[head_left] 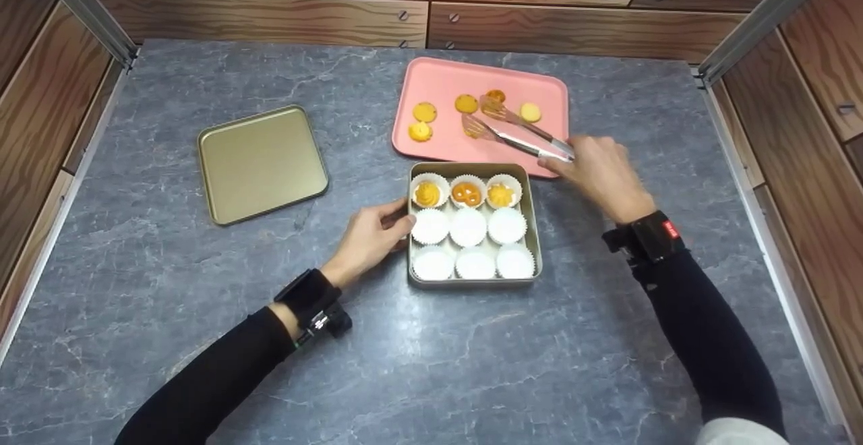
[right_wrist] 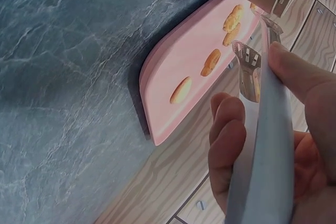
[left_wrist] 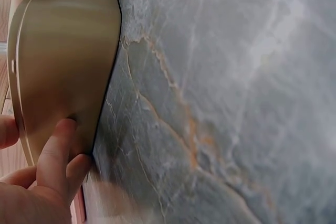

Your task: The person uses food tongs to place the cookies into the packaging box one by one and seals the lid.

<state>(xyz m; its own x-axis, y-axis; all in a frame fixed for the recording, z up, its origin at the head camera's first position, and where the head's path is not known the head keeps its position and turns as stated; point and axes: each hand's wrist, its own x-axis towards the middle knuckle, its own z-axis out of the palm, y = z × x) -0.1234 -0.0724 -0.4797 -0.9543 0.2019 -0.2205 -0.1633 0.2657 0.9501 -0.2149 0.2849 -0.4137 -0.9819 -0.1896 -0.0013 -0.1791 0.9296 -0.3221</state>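
My left hand (head_left: 369, 239) rests against the left side of a square gold tin (head_left: 537, 229), thumb at the rim and fingers on the outer wall. White paper cups (head_left: 467, 228) fill the tin in rows. The far row bears a swirled cookie (head_left: 427, 194), a pretzel-shaped cookie (head_left: 466, 194) and a flower-shaped cookie (head_left: 500, 195). With my right hand (head_left: 603, 174) I grip metal tongs (head_left: 522, 145) by their handles. Their slotted heads stand apart over a pink tray (head_left: 438, 77), overlapping cookies in the head view. Other cookies (head_left: 530, 112) lie around them.
The tin's gold lid (head_left: 263, 165) lies apart on the left of the grey marbled table (head_left: 377, 377). The tray sits directly behind the tin, near its far edge. Wood-patterned panels (head_left: 323, 13) border the table at the back and both sides.
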